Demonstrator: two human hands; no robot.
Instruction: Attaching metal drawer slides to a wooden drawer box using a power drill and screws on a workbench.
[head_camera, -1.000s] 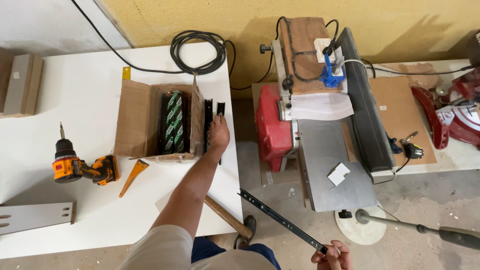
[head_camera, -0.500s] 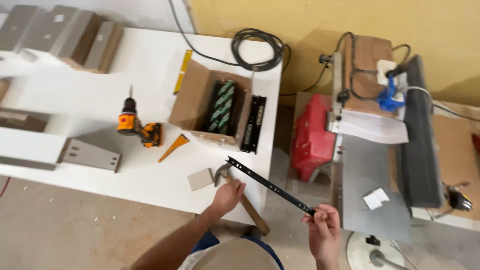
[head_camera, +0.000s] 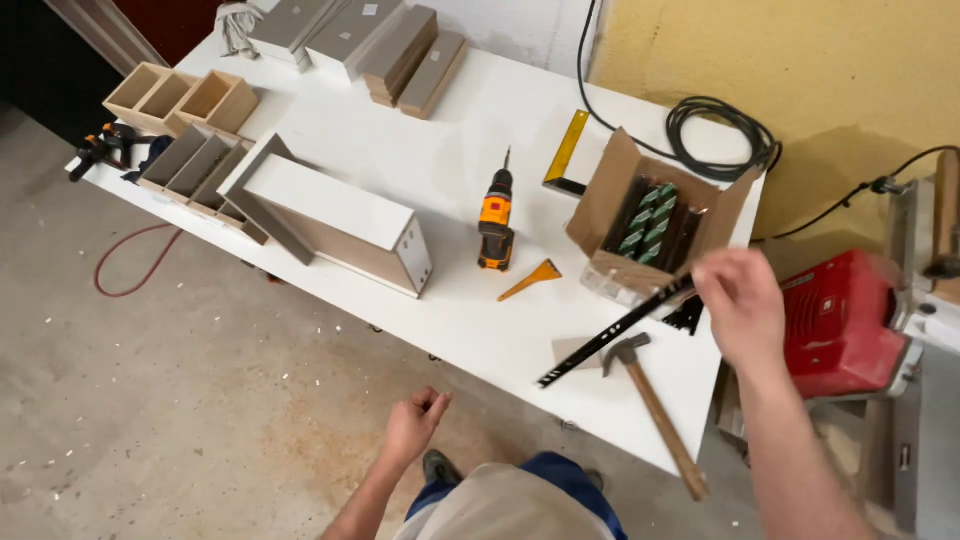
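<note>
Where concrete floor (head_camera: 200, 400) begins, white worktable (head_camera: 450, 130).

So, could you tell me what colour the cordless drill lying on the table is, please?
The cordless drill is orange and black, seen best in the head view.

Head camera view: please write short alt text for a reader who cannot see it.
The person's right hand holds a long black metal rail over a white table, beside a hammer and an open cardboard box. The left hand hangs empty above the floor; an orange drill lies further left.
</note>
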